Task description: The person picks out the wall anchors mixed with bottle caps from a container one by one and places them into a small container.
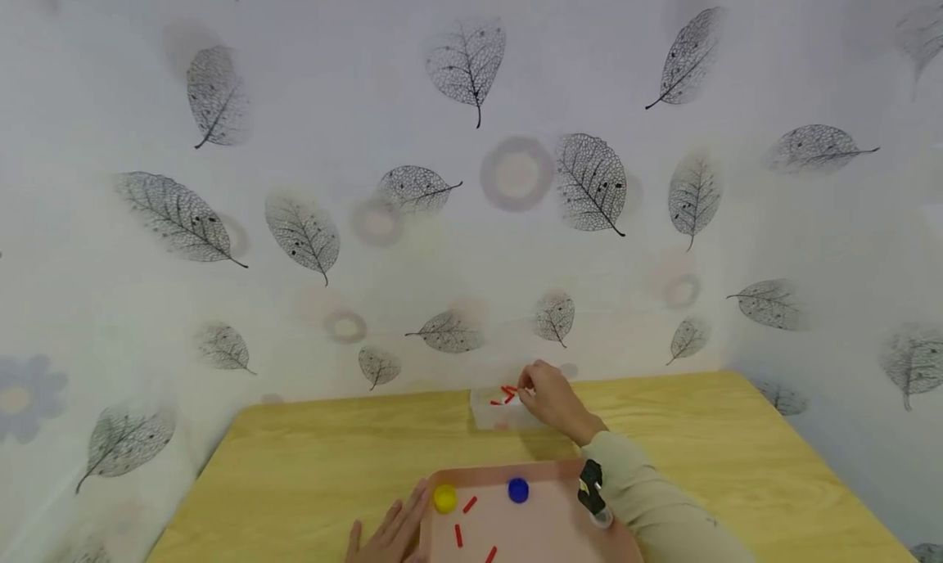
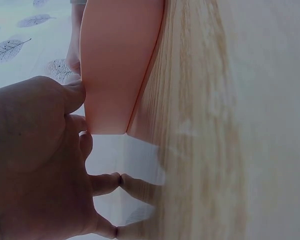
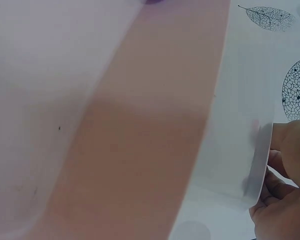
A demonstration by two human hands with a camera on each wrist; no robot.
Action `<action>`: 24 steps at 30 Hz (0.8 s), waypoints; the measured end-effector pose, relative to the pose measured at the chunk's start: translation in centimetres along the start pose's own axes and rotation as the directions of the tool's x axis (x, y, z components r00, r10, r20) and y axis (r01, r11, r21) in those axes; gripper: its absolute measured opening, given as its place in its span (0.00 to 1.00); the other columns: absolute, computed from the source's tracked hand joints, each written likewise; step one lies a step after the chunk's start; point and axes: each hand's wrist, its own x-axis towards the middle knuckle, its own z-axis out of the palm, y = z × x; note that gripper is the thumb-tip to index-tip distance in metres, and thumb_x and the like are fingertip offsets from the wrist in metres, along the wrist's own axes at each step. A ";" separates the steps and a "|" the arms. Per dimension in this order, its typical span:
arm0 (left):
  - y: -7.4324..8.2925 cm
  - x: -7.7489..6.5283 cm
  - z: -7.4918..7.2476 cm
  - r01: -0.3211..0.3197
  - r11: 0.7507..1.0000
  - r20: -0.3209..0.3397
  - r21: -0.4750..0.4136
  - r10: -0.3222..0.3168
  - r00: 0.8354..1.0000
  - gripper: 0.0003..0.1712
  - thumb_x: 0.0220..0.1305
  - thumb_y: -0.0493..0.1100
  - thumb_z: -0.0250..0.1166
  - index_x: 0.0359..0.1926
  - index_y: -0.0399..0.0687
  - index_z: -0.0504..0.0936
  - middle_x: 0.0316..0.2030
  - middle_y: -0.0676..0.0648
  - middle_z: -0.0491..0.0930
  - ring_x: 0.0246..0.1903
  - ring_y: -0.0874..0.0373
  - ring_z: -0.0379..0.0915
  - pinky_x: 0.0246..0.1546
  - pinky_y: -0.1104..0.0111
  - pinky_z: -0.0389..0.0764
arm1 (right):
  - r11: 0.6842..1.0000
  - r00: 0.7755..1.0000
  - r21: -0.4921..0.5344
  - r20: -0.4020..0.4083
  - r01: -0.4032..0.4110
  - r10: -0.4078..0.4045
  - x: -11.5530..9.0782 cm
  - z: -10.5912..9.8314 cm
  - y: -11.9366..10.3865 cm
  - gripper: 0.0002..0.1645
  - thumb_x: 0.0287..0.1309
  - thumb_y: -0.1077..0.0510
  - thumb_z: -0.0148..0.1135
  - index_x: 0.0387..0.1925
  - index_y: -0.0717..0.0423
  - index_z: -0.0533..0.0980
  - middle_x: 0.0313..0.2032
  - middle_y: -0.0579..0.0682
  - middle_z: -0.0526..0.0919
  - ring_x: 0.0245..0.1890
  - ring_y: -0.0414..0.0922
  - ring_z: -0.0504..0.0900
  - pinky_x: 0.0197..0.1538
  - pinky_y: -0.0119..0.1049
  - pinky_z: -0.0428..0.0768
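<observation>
My left hand (image 1: 390, 534) rests at the left edge of a pink tray (image 1: 545, 470). In the left wrist view its fingers are spread, some at the tray's rim, others with tips on the table. At the back, my right hand (image 1: 554, 399) reaches over the rim of a small translucent box (image 1: 501, 420) holding several red sticks (image 1: 508, 398). Its fingers bend down among them; the fingertips are hidden, so whether a stick is pinched is unclear. Inside the tray are a yellow round piece (image 1: 445, 499), a blue round piece (image 1: 519, 490) and red sticks (image 1: 458, 536).
A wood-grain table (image 1: 317, 457) carries the tray and box. Directly behind it stands a leaf-patterned wall (image 1: 457, 260). Beside the right sleeve (image 1: 656, 497), over the tray's right side, is a black piece (image 1: 591, 477) with a clear round end, its kind uncertain.
</observation>
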 end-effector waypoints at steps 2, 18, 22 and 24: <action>-0.1 0.0 -0.1 -0.003 1.000 0.010 -0.002 0.003 1.000 0.37 0.67 0.71 0.39 0.73 0.76 0.40 0.73 0.62 0.41 0.66 0.38 0.55 0.48 0.22 0.35 | 1.000 1.000 -0.010 0.001 -0.002 0.002 0.1 0.1 0.0 0.08 0.48 0.67 0.67 0.22 0.56 0.76 0.23 0.46 0.73 0.26 0.40 0.71 0.31 0.34 0.73; -0.4 -0.1 -0.8 -0.053 0.998 0.061 -0.037 0.056 0.997 0.36 0.70 0.67 0.37 0.74 0.71 0.38 0.74 0.58 0.38 0.67 0.35 0.51 0.47 0.22 0.34 | 0.999 1.000 0.048 0.012 0.024 -0.025 0.2 -0.4 0.2 0.06 0.50 0.64 0.69 0.25 0.59 0.78 0.25 0.49 0.75 0.27 0.42 0.73 0.32 0.35 0.75; -0.5 -0.1 -1.1 -0.058 0.996 0.085 -0.070 0.064 0.994 0.37 0.70 0.67 0.37 0.74 0.70 0.37 0.74 0.57 0.38 0.67 0.35 0.49 0.47 0.22 0.31 | 0.996 1.000 0.091 0.022 0.008 -0.010 0.1 -1.2 0.0 0.05 0.51 0.64 0.69 0.27 0.58 0.79 0.27 0.50 0.76 0.27 0.43 0.74 0.32 0.35 0.76; -0.5 -0.2 -1.3 -0.062 0.995 0.094 -0.079 0.069 0.993 0.37 0.71 0.66 0.37 0.74 0.70 0.36 0.74 0.57 0.37 0.67 0.34 0.48 0.47 0.22 0.31 | 0.995 1.000 0.096 0.020 0.000 -0.001 0.0 -1.6 -0.1 0.04 0.51 0.63 0.69 0.28 0.58 0.79 0.27 0.49 0.76 0.27 0.43 0.74 0.33 0.35 0.76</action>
